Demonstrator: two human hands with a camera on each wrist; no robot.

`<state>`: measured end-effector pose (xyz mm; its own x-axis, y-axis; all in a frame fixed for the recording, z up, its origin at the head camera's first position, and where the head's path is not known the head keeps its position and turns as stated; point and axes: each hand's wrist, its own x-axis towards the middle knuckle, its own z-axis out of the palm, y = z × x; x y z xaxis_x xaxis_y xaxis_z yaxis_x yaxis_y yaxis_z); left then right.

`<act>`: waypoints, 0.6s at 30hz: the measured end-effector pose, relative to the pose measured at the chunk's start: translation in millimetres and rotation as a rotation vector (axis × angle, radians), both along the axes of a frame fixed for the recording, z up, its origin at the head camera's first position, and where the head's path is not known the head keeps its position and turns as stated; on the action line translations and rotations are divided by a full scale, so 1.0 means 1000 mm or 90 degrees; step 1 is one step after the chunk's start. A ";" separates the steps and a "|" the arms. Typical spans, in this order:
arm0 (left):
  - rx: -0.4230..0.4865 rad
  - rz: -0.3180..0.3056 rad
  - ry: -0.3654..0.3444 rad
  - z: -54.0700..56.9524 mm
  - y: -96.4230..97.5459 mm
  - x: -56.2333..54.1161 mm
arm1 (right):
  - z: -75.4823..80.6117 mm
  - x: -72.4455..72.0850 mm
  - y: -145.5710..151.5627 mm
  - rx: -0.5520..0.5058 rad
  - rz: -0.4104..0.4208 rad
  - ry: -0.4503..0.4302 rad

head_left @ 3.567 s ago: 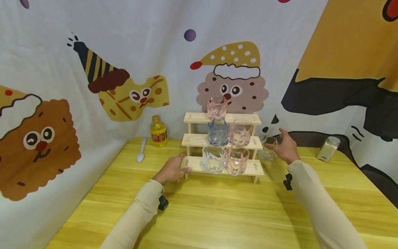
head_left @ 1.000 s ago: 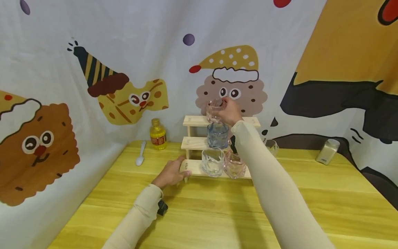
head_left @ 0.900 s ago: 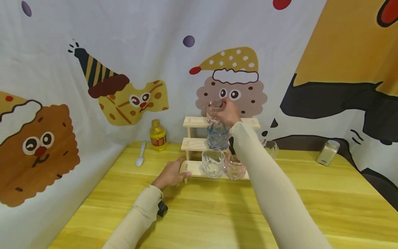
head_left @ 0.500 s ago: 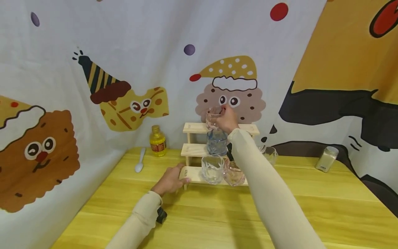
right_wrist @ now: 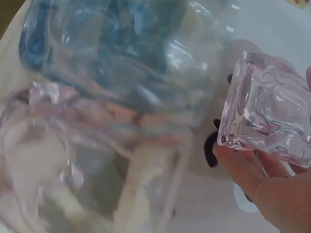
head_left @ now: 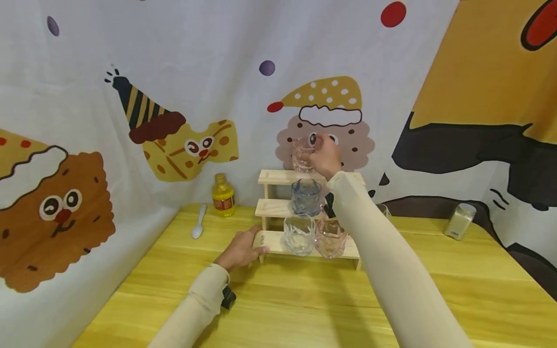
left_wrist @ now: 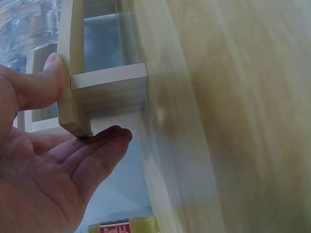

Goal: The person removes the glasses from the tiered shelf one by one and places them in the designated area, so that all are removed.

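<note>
**Cartoon backdrop (head_left: 243,38), pink glass (head_left: 300,157) up high**

On my feed, the wooden stand (head_left: 273,207) sits at the counter's (head_left: 278,309) far side. The right hand (head_left: 325,157), earlier out to the right, now grips the pink glass at the top shelf, higher than half a second ago; I can't tell whether its base clears the wood. The left hand (head_left: 239,247) keeps pinching the lowest shelf's left end. The blue glass (head_left: 304,200) hasn't left the middle shelf.

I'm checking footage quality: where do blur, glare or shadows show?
Head view: soft shadow on the yellow wooden table beside the beige right sleeve; right wrist view: blue glass tumbler blurred, with white glints, held pale pink glass tumbler crisper; left wrist view: muted colours.
</note>
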<state>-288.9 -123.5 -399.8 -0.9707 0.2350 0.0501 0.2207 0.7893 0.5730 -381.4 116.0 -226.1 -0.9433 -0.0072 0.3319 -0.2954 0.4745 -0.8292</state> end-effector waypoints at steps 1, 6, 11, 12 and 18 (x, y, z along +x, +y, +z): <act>0.001 0.000 0.000 -0.001 0.001 -0.001 | 0.001 0.002 0.003 0.007 0.001 0.000; 0.008 0.002 -0.002 -0.002 0.002 -0.001 | 0.007 0.012 0.016 0.000 0.025 -0.010; -0.002 -0.002 -0.002 -0.001 0.002 0.000 | 0.012 0.026 0.030 0.001 0.040 -0.030; -0.002 -0.002 0.001 -0.001 0.002 0.000 | 0.013 0.029 0.033 0.004 0.039 -0.033; -0.002 -0.007 0.011 -0.001 0.001 -0.001 | 0.015 0.049 0.052 0.043 0.040 -0.030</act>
<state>-290.1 -122.6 -401.3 -0.9669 0.2461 0.0668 0.2398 0.7882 0.5668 -332.4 168.1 -211.4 -0.9546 -0.0878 0.2846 -0.2883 0.5122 -0.8090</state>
